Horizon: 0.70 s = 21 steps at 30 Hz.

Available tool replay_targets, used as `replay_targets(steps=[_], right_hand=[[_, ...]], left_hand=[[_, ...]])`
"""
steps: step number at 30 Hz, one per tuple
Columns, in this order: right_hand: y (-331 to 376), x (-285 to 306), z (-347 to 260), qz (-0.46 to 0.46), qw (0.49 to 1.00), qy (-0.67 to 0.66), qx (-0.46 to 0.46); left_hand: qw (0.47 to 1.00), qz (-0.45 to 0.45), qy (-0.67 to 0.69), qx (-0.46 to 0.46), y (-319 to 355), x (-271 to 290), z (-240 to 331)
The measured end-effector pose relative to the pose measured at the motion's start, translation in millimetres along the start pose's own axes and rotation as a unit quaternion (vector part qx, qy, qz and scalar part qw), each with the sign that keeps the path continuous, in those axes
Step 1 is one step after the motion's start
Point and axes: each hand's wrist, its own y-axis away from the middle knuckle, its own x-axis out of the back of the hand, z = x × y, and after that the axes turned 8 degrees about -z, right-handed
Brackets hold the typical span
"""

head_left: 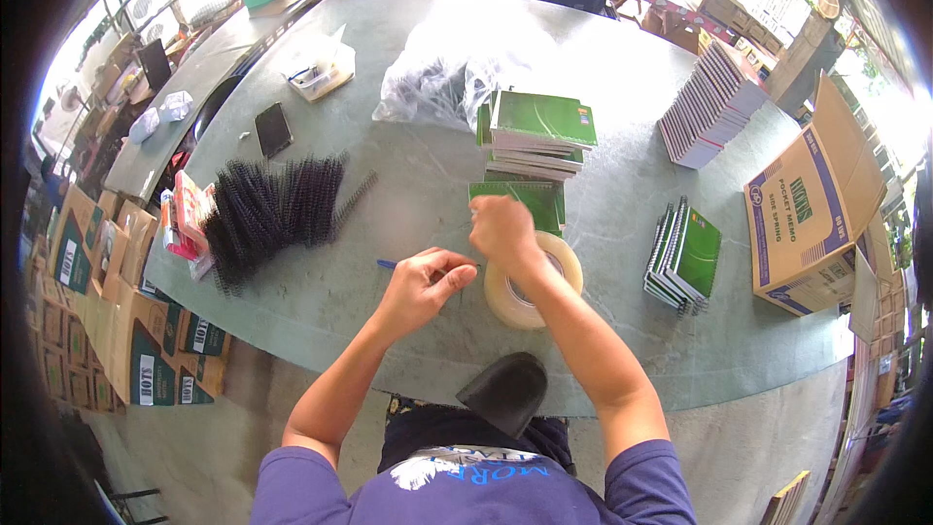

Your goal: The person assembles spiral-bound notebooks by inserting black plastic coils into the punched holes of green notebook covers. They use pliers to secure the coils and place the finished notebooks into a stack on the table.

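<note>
Both hands busy over a big tape roll and a green notebook on a round grey surface.

The left hand [425, 280] is curled with its fingertips pinched together, though I can't tell what's in the pinch, with a blue pen [387, 263] poking out just to its left. The right hand [501, 229] is closed in a loose fist, sitting over the near edge of the green notebook [530, 202] and just above the roll of clear tape [534, 281]; can't tell if it's gripping anything. Far of that there's a stack of green notebooks [537, 133], a heap of black spiral binding coils [270, 206] off to the left, and more spiral notebooks [683, 255] on the right beside a cardboard box [800, 224].
</note>
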Motion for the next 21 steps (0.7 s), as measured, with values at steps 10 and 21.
replay_targets(steps=[10,21], right_hand=[[123.4,45.7,46.0,0.232,0.743,-0.626,0.036],[109.1,68.3,-0.1,0.204,0.976,-0.042,0.055]], left_hand=[[0.906,-0.071,0.417,-0.014,-53.5,-23.8,-17.6],[0.970,0.004,-0.217,-0.113,-67.8,31.8,-41.6]])
